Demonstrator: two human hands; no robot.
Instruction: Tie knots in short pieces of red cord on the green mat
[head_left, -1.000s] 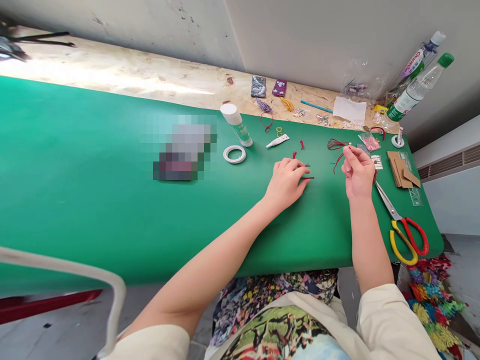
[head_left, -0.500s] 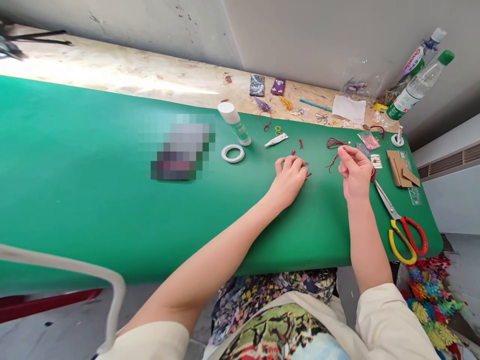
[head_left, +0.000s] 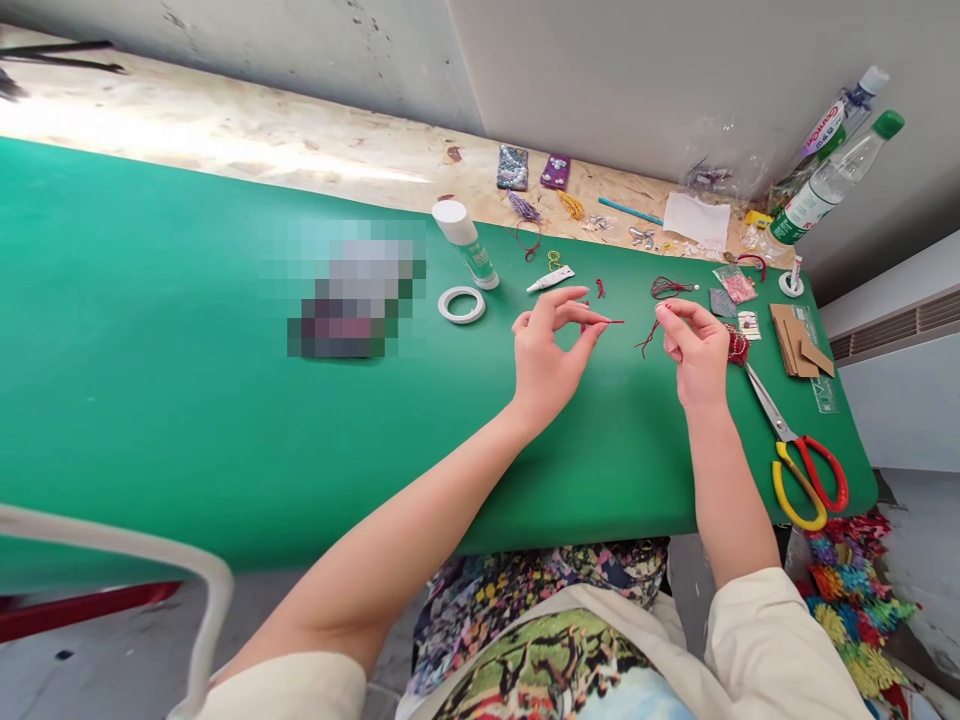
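Fingers point(head_left: 562, 299) of the left hand point(head_left: 551, 355), stretched forward over the green tabletop point(head_left: 337, 430), close tightly on a short red cord point(head_left: 617, 322), its end jutting right from the fingertips. The right hand point(head_left: 699, 352), curled inward, pinches red thread point(head_left: 646, 343) whose loose ends dangle left of its fingertips.

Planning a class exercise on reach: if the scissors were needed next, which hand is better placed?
Probably the right hand: the scissors lie close on its outer side. Though it seems to pinch a red thread, the left hand is farther and pinches a thin red piece.
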